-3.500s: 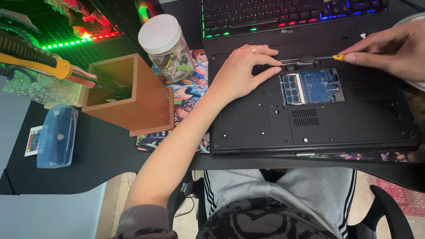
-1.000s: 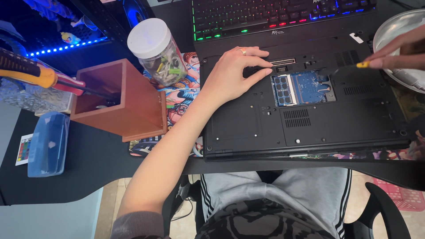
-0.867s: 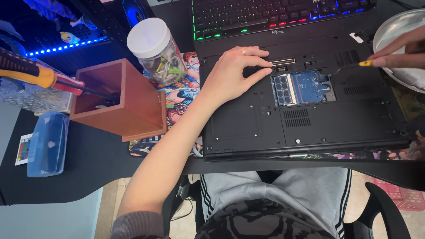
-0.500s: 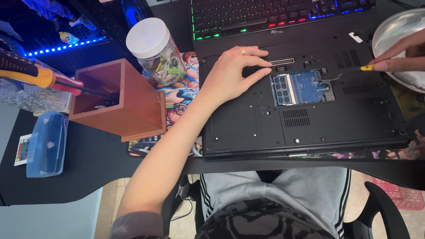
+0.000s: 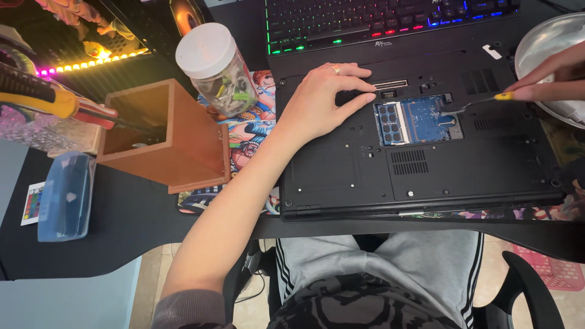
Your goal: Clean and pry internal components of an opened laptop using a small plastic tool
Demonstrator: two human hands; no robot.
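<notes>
A black laptop (image 5: 365, 176) lies upside down on the desk, its memory bay (image 5: 417, 119) uncovered and showing blue circuit boards. My left hand (image 5: 323, 100) rests flat on the laptop's base, fingertips beside the bay's top left corner, a ring on one finger. My right hand (image 5: 551, 76) comes in from the right edge, holding a thin screwdriver (image 5: 481, 102) with a yellow collar. The screwdriver's metal tip points into the right side of the open bay.
A backlit keyboard (image 5: 378, 18) sits behind the laptop. A metal bowl (image 5: 542, 42) is at the far right. A lidded clear jar (image 5: 216, 70), a wooden box (image 5: 164, 137), a blue plastic case (image 5: 64, 195) and a yellow-handled tool (image 5: 42, 97) stand to the left.
My right hand and screwdriver have drawn back to the right, away from the slot at the bay's top, then the tip dropped toward the bay's right side. The left hand stays put.
</notes>
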